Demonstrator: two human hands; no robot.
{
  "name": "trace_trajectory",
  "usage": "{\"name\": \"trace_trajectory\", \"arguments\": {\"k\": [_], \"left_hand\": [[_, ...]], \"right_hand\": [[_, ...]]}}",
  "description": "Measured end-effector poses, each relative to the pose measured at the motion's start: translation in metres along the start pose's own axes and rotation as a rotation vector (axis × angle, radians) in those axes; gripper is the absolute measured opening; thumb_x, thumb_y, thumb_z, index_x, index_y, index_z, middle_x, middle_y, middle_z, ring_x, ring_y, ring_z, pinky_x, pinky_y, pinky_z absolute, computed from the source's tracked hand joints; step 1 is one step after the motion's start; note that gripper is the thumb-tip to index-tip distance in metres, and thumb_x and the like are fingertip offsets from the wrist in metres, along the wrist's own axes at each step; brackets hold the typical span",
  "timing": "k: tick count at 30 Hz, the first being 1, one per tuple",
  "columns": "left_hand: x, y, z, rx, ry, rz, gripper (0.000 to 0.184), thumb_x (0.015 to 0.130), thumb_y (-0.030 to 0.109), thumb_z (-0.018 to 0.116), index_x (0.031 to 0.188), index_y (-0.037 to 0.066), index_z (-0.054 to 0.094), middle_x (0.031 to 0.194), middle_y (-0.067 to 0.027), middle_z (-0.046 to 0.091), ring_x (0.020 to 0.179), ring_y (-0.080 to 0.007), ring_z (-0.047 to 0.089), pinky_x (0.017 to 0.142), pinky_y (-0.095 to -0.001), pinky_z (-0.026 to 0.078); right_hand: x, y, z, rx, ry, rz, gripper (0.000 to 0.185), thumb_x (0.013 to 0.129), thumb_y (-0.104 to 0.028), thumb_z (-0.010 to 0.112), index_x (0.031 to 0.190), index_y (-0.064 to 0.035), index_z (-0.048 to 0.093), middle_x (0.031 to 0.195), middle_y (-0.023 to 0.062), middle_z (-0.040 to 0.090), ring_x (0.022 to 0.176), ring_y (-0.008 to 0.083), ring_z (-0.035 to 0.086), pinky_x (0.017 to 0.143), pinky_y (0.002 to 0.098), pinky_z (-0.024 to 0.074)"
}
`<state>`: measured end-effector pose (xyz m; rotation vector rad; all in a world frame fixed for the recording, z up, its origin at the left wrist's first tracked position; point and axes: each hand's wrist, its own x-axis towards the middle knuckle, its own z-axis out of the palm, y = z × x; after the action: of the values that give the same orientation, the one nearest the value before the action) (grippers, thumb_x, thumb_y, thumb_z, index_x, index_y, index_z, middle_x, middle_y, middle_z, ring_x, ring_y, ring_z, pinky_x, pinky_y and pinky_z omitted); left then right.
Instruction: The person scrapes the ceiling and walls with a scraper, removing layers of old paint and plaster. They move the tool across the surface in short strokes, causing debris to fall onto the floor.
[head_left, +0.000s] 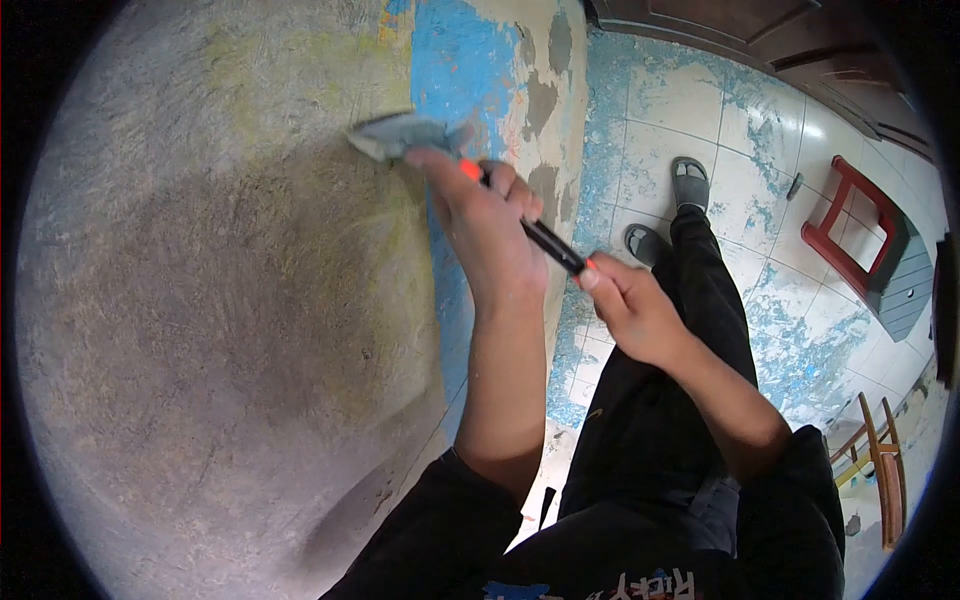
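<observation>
Scraper (470,170) gripped by left hand (485,225), fingers wrapped near blurred blade (395,137); black handle (550,244) end clasped by right hand (637,312); bare-patched wall (240,310) faced at left

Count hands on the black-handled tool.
2: left hand near the blurred head, right hand at the far end of the black handle. No other hands visible.

Left fingers (514,191) curl closed ahead of curled right fingers (614,275).
</observation>
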<state>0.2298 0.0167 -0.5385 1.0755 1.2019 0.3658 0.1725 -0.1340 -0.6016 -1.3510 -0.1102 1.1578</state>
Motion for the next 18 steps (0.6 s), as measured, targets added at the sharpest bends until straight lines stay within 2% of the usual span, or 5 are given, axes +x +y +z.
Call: {"name": "trace_trajectory", "arguments": {"k": [3, 9, 15, 18], "left_hand": [[-0.006, -0.003, -0.013, -0.010, 0.042, -0.056, 0.059, 0.101, 0.065, 0.034, 0.113, 0.009, 0.047, 0.069, 0.0020, 0.034, 0.053, -0.0089, 0.028, 0.051, -0.0253, 0.030], [0.011, 0.008, 0.014, 0.000, -0.047, 0.021, 0.059, 0.100, 0.066, 0.033, 0.112, 0.010, 0.051, 0.064, 0.0029, 0.033, 0.050, -0.0090, 0.028, 0.050, -0.0253, 0.030], [-0.006, 0.000, -0.013, -0.004, -0.045, -0.015, 0.062, 0.100, 0.066, 0.036, 0.120, 0.009, 0.048, 0.072, 0.0018, 0.036, 0.055, -0.0087, 0.028, 0.053, -0.0250, 0.029], [0.004, 0.005, 0.006, 0.050, 0.022, 0.004, 0.061, 0.100, 0.067, 0.032, 0.113, 0.011, 0.052, 0.065, 0.0036, 0.032, 0.051, -0.0089, 0.027, 0.051, -0.0248, 0.029]], "right_hand": [[-0.010, 0.010, 0.014, 0.046, 0.018, -0.036, 0.033, 0.105, -0.033, 0.050, 0.089, -0.0045, 0.055, 0.062, 0.0070, 0.040, 0.057, 0.0141, 0.040, 0.056, 0.0325, 0.0387], [0.009, -0.009, 0.002, 0.060, 0.035, -0.017, 0.034, 0.105, -0.033, 0.049, 0.090, -0.0033, 0.054, 0.062, 0.0067, 0.040, 0.058, 0.0142, 0.039, 0.055, 0.0330, 0.0385], [-0.008, 0.008, 0.012, 0.068, -0.015, -0.011, 0.035, 0.105, -0.033, 0.048, 0.088, -0.0028, 0.054, 0.062, 0.0066, 0.040, 0.058, 0.0143, 0.039, 0.055, 0.0330, 0.0384], [0.005, 0.004, 0.008, 0.051, 0.016, -0.036, 0.036, 0.105, -0.034, 0.048, 0.089, -0.0032, 0.054, 0.062, 0.0067, 0.040, 0.058, 0.0140, 0.040, 0.055, 0.0329, 0.0384]]}}
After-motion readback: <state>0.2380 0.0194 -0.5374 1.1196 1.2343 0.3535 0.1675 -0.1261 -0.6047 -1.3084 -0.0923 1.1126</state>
